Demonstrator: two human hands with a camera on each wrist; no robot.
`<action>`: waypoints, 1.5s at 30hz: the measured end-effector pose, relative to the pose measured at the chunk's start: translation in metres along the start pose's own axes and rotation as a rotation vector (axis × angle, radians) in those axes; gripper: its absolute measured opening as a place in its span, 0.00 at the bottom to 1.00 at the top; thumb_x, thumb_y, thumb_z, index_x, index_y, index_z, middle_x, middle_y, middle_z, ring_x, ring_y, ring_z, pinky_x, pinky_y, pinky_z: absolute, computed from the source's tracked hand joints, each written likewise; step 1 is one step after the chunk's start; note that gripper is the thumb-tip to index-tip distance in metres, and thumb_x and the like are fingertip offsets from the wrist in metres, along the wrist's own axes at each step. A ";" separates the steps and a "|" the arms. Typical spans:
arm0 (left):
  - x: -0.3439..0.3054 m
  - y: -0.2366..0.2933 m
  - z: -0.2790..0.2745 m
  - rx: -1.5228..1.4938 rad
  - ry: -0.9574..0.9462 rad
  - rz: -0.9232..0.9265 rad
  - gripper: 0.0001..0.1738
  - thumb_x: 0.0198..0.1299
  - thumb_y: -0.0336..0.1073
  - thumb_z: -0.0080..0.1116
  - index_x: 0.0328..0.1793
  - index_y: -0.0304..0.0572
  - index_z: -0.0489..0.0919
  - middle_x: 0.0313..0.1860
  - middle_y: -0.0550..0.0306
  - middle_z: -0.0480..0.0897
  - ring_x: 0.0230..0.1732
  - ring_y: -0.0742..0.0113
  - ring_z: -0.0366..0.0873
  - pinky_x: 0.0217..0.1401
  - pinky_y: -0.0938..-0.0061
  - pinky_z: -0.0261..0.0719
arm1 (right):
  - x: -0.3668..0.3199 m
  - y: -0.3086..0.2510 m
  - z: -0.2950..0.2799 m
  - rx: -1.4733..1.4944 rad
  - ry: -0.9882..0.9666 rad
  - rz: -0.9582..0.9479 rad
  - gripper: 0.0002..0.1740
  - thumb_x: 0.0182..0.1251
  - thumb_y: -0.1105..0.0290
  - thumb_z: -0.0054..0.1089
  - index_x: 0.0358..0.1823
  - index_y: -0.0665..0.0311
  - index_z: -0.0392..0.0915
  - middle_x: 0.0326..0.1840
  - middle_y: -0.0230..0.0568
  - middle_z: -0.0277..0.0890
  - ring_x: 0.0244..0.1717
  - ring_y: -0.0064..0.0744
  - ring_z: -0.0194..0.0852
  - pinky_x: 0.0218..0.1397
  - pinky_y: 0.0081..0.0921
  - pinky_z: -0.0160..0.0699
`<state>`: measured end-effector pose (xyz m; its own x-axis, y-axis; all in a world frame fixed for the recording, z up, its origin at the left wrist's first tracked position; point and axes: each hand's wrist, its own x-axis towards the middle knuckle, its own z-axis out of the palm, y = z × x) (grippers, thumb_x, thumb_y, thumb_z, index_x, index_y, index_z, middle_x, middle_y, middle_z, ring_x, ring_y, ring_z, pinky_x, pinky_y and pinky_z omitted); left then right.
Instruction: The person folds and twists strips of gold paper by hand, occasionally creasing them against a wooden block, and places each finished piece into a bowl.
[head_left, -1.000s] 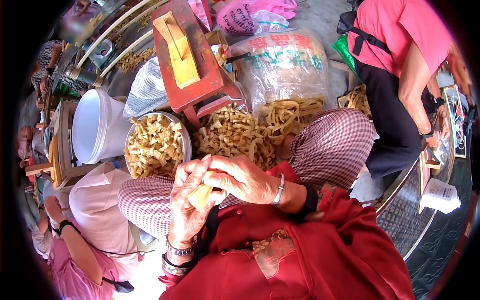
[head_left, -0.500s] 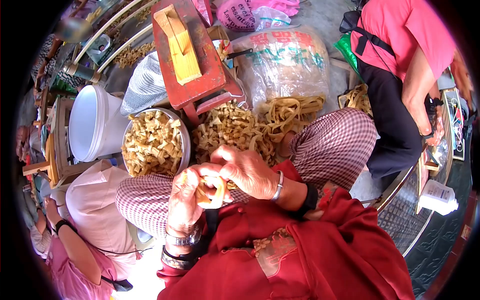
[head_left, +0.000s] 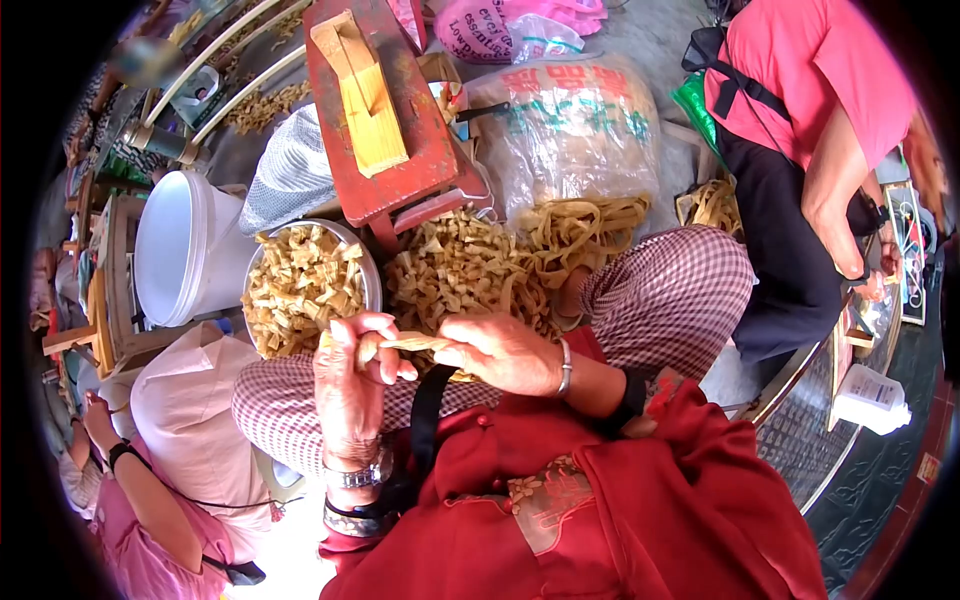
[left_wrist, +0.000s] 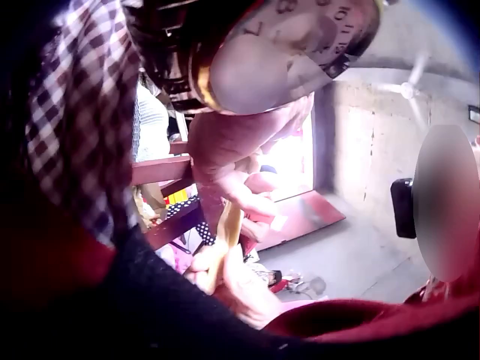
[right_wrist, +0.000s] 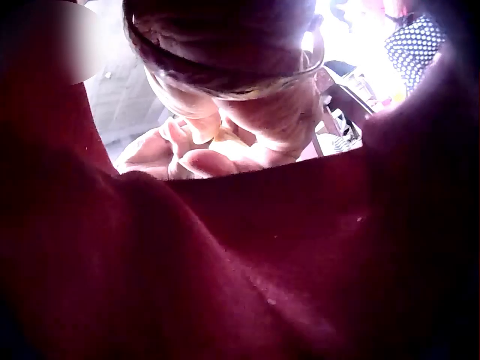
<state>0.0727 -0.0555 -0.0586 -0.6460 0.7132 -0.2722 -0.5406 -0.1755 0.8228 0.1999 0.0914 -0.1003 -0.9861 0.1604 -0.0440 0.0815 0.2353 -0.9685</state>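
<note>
Scuffed, painted wooden bench [head_left: 433, 150]; smooth matt plastic bucket [head_left: 172, 250]; glossy, crinkled plastic bag [head_left: 575, 135].

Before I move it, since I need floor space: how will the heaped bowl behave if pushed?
The bowl would probably shed some folded pieces, as they are mounded loosely to its rim. They look thin and dry, so it may feel light for its size. Its broad, round shape suggests sliding rather than tipping.

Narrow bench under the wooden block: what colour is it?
Red, with worn patches; the head view shows it best.
</note>
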 end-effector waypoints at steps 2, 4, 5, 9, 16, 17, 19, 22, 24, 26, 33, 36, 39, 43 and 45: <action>0.001 -0.005 -0.002 0.061 0.019 -0.036 0.25 0.72 0.51 0.41 0.46 0.30 0.73 0.38 0.50 0.77 0.21 0.75 0.68 0.27 0.75 0.80 | 0.002 -0.001 0.006 0.054 -0.002 0.031 0.14 0.67 0.63 0.54 0.29 0.66 0.67 0.23 0.52 0.69 0.27 0.55 0.70 0.30 0.42 0.65; 0.001 -0.011 0.002 0.203 0.122 -0.043 0.27 0.71 0.51 0.44 0.48 0.27 0.74 0.37 0.50 0.77 0.21 0.76 0.68 0.25 0.77 0.77 | 0.001 0.001 0.007 0.019 0.025 -0.007 0.14 0.67 0.64 0.54 0.29 0.66 0.67 0.23 0.52 0.68 0.27 0.54 0.70 0.30 0.42 0.65; 0.001 -0.012 0.000 0.163 0.117 -0.083 0.25 0.69 0.47 0.49 0.50 0.24 0.75 0.33 0.51 0.78 0.18 0.76 0.69 0.22 0.78 0.79 | 0.002 0.002 0.007 0.002 0.035 -0.029 0.14 0.67 0.64 0.54 0.29 0.66 0.67 0.23 0.51 0.68 0.27 0.54 0.70 0.30 0.41 0.65; 0.000 -0.013 -0.002 0.295 0.086 -0.171 0.18 0.66 0.44 0.56 0.43 0.32 0.78 0.18 0.65 0.72 0.11 0.82 0.59 0.12 0.86 0.57 | 0.003 0.001 0.003 -0.049 0.034 0.002 0.13 0.67 0.64 0.55 0.29 0.66 0.68 0.23 0.50 0.68 0.26 0.53 0.69 0.30 0.41 0.65; 0.005 -0.010 0.003 0.136 0.097 -0.218 0.07 0.61 0.30 0.61 0.40 0.37 0.75 0.18 0.68 0.70 0.12 0.83 0.60 0.12 0.86 0.57 | 0.016 -0.011 0.007 0.121 -0.023 0.025 0.12 0.70 0.63 0.51 0.37 0.66 0.73 0.24 0.42 0.74 0.25 0.37 0.74 0.30 0.32 0.70; 0.004 -0.008 0.001 0.057 0.079 -0.196 0.05 0.61 0.29 0.59 0.39 0.38 0.75 0.17 0.69 0.68 0.12 0.83 0.58 0.12 0.87 0.55 | 0.015 -0.010 0.004 0.108 -0.034 0.011 0.13 0.70 0.63 0.50 0.35 0.67 0.73 0.23 0.42 0.73 0.24 0.36 0.73 0.30 0.32 0.70; 0.003 0.000 -0.006 -0.022 0.139 -0.060 0.04 0.62 0.28 0.58 0.39 0.39 0.75 0.17 0.69 0.67 0.12 0.83 0.55 0.12 0.87 0.52 | 0.010 -0.022 -0.008 0.086 -0.055 -0.018 0.14 0.71 0.63 0.48 0.32 0.68 0.72 0.20 0.41 0.71 0.22 0.36 0.71 0.28 0.32 0.68; 0.006 0.009 -0.008 -0.092 0.146 0.037 0.02 0.62 0.28 0.57 0.39 0.42 0.75 0.18 0.70 0.64 0.13 0.83 0.52 0.13 0.87 0.49 | 0.012 -0.033 -0.027 0.074 -0.073 -0.040 0.16 0.71 0.64 0.47 0.28 0.69 0.71 0.20 0.41 0.66 0.21 0.34 0.66 0.28 0.30 0.65; 0.016 0.017 -0.004 -0.114 0.104 0.080 0.03 0.63 0.28 0.57 0.39 0.42 0.74 0.19 0.70 0.65 0.14 0.83 0.53 0.14 0.87 0.49 | 0.021 -0.041 -0.041 0.016 -0.052 -0.029 0.16 0.70 0.63 0.49 0.28 0.67 0.71 0.20 0.42 0.66 0.21 0.38 0.66 0.28 0.32 0.65; 0.035 0.031 0.005 -0.075 0.089 0.101 0.02 0.63 0.28 0.56 0.39 0.43 0.74 0.20 0.70 0.66 0.16 0.84 0.55 0.14 0.87 0.50 | 0.040 -0.053 -0.061 -0.200 0.021 -0.076 0.16 0.69 0.62 0.51 0.27 0.66 0.71 0.21 0.45 0.68 0.21 0.43 0.68 0.26 0.35 0.64; 0.128 0.090 0.046 0.199 0.068 0.219 0.05 0.63 0.33 0.58 0.36 0.42 0.75 0.17 0.71 0.68 0.14 0.84 0.60 0.14 0.86 0.55 | 0.119 -0.086 -0.134 -0.722 0.324 -0.259 0.15 0.69 0.57 0.48 0.29 0.60 0.71 0.19 0.48 0.72 0.24 0.54 0.73 0.25 0.45 0.69; 0.160 0.094 0.050 0.279 0.047 0.263 0.05 0.63 0.33 0.57 0.35 0.41 0.76 0.17 0.70 0.70 0.14 0.83 0.63 0.14 0.84 0.58 | 0.141 -0.082 -0.150 -0.787 0.378 -0.263 0.13 0.68 0.59 0.50 0.31 0.61 0.71 0.21 0.50 0.74 0.26 0.55 0.74 0.26 0.46 0.69; 0.179 0.090 0.053 0.421 0.082 0.297 0.08 0.63 0.34 0.57 0.33 0.40 0.77 0.19 0.65 0.75 0.17 0.80 0.69 0.19 0.83 0.68 | 0.158 -0.066 -0.156 -0.874 0.405 -0.269 0.11 0.67 0.62 0.51 0.31 0.61 0.72 0.22 0.52 0.74 0.26 0.56 0.74 0.27 0.47 0.70; 0.200 0.065 0.027 1.039 0.323 0.494 0.14 0.64 0.36 0.56 0.28 0.36 0.79 0.22 0.62 0.81 0.21 0.79 0.71 0.23 0.79 0.67 | 0.154 -0.022 -0.142 -0.852 0.357 -0.196 0.14 0.68 0.61 0.48 0.30 0.63 0.71 0.20 0.50 0.70 0.24 0.52 0.73 0.27 0.44 0.67; 0.176 0.071 0.028 0.867 0.217 0.329 0.14 0.64 0.38 0.57 0.31 0.36 0.81 0.22 0.62 0.81 0.22 0.80 0.71 0.23 0.79 0.67 | 0.131 -0.026 -0.135 -0.684 0.347 -0.085 0.15 0.69 0.61 0.49 0.30 0.64 0.71 0.19 0.48 0.69 0.21 0.46 0.72 0.26 0.40 0.67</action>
<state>-0.0638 0.0767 -0.0341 -0.8275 0.5610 0.0235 0.2175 0.2816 0.9346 0.0886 0.2356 -0.0474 -0.9001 0.3803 0.2124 0.1907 0.7823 -0.5930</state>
